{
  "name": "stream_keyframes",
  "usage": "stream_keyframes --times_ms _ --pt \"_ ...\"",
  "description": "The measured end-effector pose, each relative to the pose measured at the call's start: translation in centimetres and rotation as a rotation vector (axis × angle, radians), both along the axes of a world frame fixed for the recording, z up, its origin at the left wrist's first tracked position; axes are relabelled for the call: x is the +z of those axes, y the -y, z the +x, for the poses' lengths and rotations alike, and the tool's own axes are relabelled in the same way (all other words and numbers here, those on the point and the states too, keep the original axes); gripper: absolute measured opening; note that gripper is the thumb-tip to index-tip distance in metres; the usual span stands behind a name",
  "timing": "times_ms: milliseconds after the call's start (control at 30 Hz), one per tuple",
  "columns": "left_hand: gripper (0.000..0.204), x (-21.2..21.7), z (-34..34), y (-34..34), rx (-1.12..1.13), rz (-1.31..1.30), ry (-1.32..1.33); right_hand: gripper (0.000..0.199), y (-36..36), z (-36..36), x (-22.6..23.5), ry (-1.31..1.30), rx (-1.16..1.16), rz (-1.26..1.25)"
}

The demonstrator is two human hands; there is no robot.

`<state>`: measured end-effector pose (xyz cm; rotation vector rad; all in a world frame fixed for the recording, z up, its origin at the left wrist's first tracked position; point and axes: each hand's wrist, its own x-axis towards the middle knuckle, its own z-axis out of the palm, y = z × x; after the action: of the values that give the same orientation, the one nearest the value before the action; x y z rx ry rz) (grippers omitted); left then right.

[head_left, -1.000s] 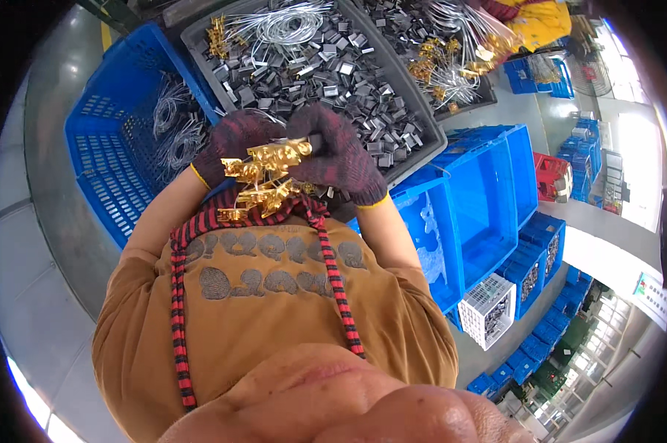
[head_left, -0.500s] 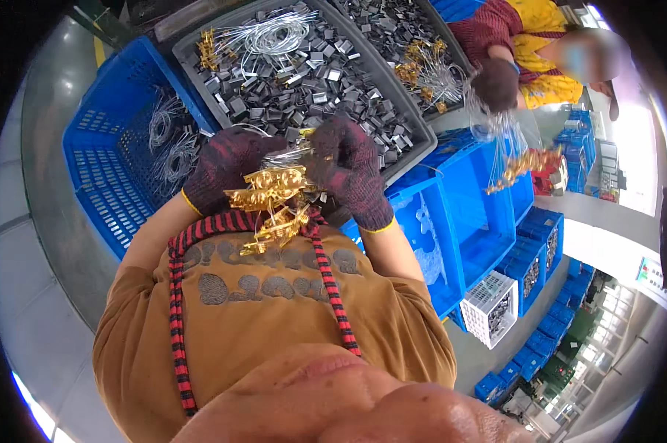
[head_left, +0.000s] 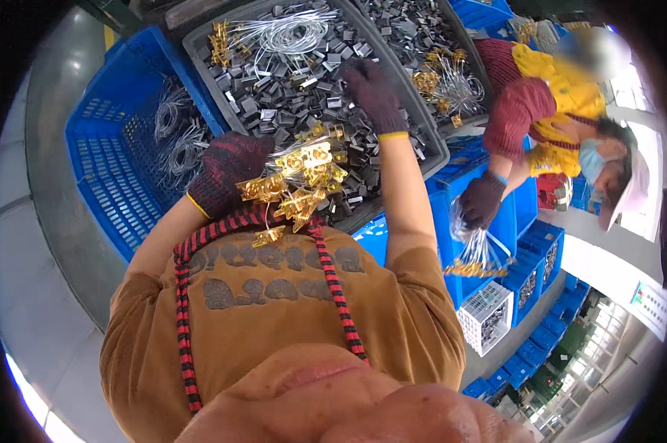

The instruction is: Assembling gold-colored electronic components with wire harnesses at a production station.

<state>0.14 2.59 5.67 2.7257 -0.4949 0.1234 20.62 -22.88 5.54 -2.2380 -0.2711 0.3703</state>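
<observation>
— While the left hand (head_left: 234,168) grips the cluster of gold-coloured parts (head_left: 306,156) at its three o'clock, how is the right hand (head_left: 372,92) posed?

— Extended toward twelve, over black pieces (head_left: 318,92) in the grey tray (head_left: 438,156); its grip cannot be determined. Recommended: left kept steady, avoiding tangles.

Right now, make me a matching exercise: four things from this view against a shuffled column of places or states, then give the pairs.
Things:
1. left hand
2. right hand
3. basket
4. white crate

Places or states:
A. low on the picture's right side
B. holds a bunch of gold parts
C. at far left, with wire coils inside
D. at the black pieces in the tray

Pairs: 1-B, 2-D, 3-C, 4-A.
</observation>
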Motion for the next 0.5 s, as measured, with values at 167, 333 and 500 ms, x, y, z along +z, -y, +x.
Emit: stream_keyframes --times_ms 167,333,500 --pt "0.016 -2.1 0.6 -0.5 -0.007 0.011 0.005 0.051 -3.2 2.2 -9.8 0.199 0.116 -0.301" --pt "0.021 -5.2 0.5 -2.1 -0.011 0.146 -0.097 0.038 -3.1 -0.3 -7.8 0.19 0.307 -0.536" --pt "0.015 -2.1 0.4 -0.4 -0.044 -0.248 -0.136 0.038 6.6 1.6 -12.0 0.07 0.17 -0.165"
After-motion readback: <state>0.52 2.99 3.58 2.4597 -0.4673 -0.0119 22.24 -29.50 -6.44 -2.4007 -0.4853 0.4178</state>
